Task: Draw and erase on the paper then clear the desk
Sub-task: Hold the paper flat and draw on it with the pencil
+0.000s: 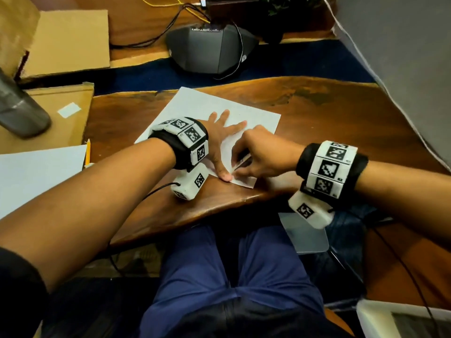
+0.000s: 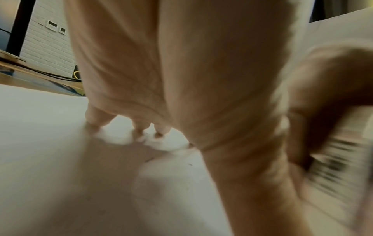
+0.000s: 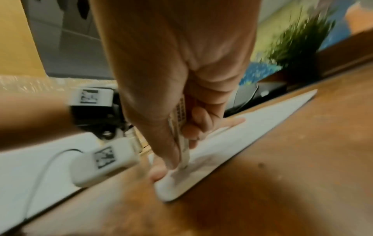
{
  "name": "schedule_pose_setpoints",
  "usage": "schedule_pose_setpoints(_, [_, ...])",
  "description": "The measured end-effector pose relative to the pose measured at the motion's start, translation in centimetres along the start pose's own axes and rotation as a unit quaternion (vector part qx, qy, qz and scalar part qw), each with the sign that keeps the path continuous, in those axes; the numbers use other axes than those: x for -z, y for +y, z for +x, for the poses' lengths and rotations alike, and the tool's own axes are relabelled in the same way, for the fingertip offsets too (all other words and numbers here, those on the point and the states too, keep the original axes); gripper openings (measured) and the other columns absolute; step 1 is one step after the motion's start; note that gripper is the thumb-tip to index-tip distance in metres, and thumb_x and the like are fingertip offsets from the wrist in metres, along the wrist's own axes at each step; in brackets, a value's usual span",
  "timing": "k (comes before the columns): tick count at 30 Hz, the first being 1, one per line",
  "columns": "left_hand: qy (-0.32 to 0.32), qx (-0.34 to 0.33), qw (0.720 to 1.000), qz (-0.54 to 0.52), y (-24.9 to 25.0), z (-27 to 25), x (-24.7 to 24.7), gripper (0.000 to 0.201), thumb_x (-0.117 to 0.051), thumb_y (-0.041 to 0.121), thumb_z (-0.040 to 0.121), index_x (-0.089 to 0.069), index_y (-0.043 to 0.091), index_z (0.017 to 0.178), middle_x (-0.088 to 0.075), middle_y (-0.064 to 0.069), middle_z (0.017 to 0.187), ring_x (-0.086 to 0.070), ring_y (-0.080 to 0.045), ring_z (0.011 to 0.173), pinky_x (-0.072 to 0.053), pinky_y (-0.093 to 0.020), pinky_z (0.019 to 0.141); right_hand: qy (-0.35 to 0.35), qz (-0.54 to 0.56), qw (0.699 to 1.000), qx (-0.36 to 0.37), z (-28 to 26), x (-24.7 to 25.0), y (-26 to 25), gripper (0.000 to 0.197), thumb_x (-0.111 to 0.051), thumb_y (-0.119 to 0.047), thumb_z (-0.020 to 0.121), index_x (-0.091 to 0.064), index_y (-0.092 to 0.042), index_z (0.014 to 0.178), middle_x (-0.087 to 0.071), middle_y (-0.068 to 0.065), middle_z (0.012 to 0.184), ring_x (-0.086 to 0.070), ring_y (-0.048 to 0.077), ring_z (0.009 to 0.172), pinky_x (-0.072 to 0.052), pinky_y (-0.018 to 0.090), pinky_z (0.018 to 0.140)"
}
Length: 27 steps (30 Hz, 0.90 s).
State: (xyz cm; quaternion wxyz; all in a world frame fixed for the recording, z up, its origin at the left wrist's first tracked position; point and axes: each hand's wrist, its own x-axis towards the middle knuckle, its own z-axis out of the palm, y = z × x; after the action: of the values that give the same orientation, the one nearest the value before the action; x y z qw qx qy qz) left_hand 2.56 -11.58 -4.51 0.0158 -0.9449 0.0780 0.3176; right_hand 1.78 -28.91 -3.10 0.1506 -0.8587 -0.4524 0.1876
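A white paper (image 1: 256, 118) lies tilted on the wooden desk (image 1: 341, 123). My left hand (image 1: 223, 132) lies flat on it with fingers spread, pressing it down; the left wrist view shows the palm (image 2: 161, 79) above the paper (image 2: 50, 143). My right hand (image 1: 258, 152) grips a white eraser (image 1: 244, 162) with a printed sleeve. The eraser's tip touches the sheet near its front corner, just beside the left thumb. In the right wrist view the eraser (image 3: 182, 143) stands steeply on the paper (image 3: 262, 121), pinched between thumb and fingers. It shows blurred in the left wrist view (image 2: 333, 167).
A yellow pencil (image 1: 87, 152) lies at the left beside another white sheet (image 1: 36, 172). Cardboard pieces (image 1: 68, 42) and a grey bottle (image 1: 19, 106) stand far left. A dark conference phone (image 1: 210, 50) with cables sits behind the paper. The desk edge runs close in front.
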Motion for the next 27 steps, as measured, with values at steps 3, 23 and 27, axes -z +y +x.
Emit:
schedule_pose_setpoints(3, [0.003, 0.008, 1.0, 0.011, 0.0, 0.1, 0.0, 0.164, -0.077, 0.082, 0.021, 0.027, 0.05, 0.144, 0.031, -0.002, 0.159, 0.02, -0.035, 0.148, -0.012, -0.066, 0.115, 0.051, 0.003, 0.997, -0.06, 1.2, 1.4, 2.4, 0.012, -0.08, -0.029, 0.078, -0.078, -0.018, 0.082, -0.073, -0.006, 0.08, -0.066, 0.009, 0.077, -0.048, 0.016, 0.066])
schedule_pose_setpoints(23, [-0.009, 0.018, 1.0, 0.021, 0.0, 0.4, 0.0, 0.165, -0.077, 0.079, 0.02, 0.028, 0.049, 0.144, 0.035, -0.001, 0.157, 0.024, -0.035, 0.147, -0.012, -0.068, 0.115, 0.009, -0.031, 0.998, -0.061, 1.9, 2.8, 2.5, 0.013, -0.081, -0.028, 0.076, -0.078, -0.016, 0.082, -0.072, -0.005, 0.079, -0.063, 0.009, 0.072, -0.041, 0.008, 0.057])
schedule_pose_setpoints(27, [-0.006, 0.03, 0.999, 0.014, 0.1, 0.4, 0.0, 0.16, -0.084, 0.073, 0.03, 0.026, 0.051, 0.144, 0.034, -0.001, 0.158, 0.023, -0.034, 0.147, -0.012, -0.069, 0.114, 0.088, -0.056, 0.987, -0.121, 3.4, 4.1, 5.2, 0.016, -0.081, -0.028, 0.076, -0.078, -0.014, 0.083, -0.072, 0.001, 0.083, -0.067, 0.019, 0.082, -0.055, 0.028, 0.067])
